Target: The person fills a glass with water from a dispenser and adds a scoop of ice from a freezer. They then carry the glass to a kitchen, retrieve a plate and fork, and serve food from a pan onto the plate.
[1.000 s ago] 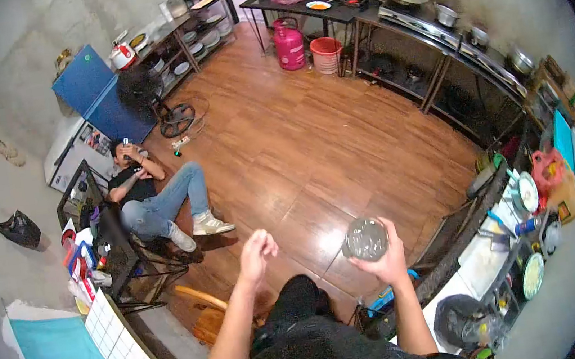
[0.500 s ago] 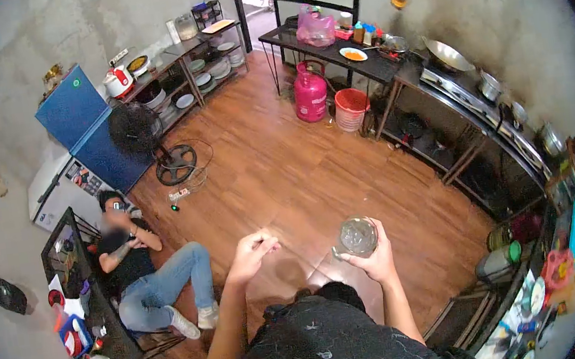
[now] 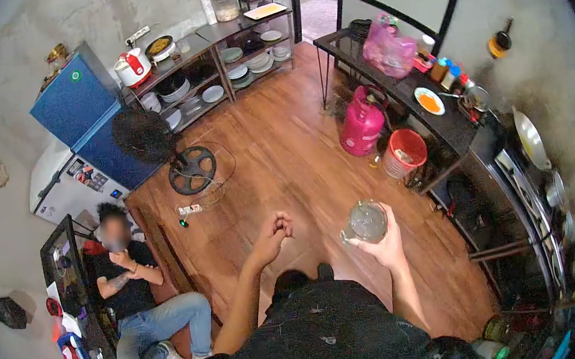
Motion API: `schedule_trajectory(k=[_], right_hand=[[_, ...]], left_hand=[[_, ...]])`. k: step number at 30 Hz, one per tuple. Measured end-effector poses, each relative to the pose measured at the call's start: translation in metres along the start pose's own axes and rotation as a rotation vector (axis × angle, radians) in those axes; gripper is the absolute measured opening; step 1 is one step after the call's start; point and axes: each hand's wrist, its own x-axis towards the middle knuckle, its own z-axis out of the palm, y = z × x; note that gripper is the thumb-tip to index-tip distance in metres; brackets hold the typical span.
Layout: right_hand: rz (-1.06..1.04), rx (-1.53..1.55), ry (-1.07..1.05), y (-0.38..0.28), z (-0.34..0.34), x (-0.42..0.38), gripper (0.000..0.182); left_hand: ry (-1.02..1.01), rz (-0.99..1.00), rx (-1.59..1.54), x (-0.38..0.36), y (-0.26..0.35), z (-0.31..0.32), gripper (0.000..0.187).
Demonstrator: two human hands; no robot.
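Observation:
In my right hand (image 3: 386, 239) is a clear glass mug (image 3: 367, 220), gripped round its side and seen from above. What looks like its handle sticks out to the left. My left hand (image 3: 273, 238) is held in front of me over the floor, apart from the mug. Its fingers are curled in, and I see nothing in them.
Ahead on the right are a pink gas cylinder (image 3: 363, 126) and a red bucket (image 3: 404, 152) beside a black table (image 3: 406, 87). A standing fan (image 3: 192, 169) and power strip (image 3: 190, 209) are on the floor. A person (image 3: 129, 273) sits at left. Shelves (image 3: 216, 80) hold plates.
My view has turned toward the right and moved forward, so the table and bucket look nearer. My left hand's fingers have curled in more. The mug stays in my right hand.

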Motion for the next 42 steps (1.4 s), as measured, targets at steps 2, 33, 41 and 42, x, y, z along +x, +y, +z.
schedule_trajectory(k=[2,33,41,42], right_hand=[[0.007,0.07,-0.048,0.007,0.006,0.074,0.083],[-0.131,-0.044,-0.546,0.23,0.298,1.077,0.076],[-0.173,0.075,-0.659,0.262,0.443,1.285,0.078],[-0.202,-0.004,-0.674,0.279,0.463,1.311,0.085]], left_hand=[[0.052,-0.006,0.005,0.037,0.014,-0.023,0.02],[0.37,0.002,0.248,0.866,0.078,-0.428,0.024],[0.581,-0.12,0.149,0.967,0.103,-0.543,0.02],[0.615,-0.115,0.204,0.98,0.1,-0.562,0.02]])
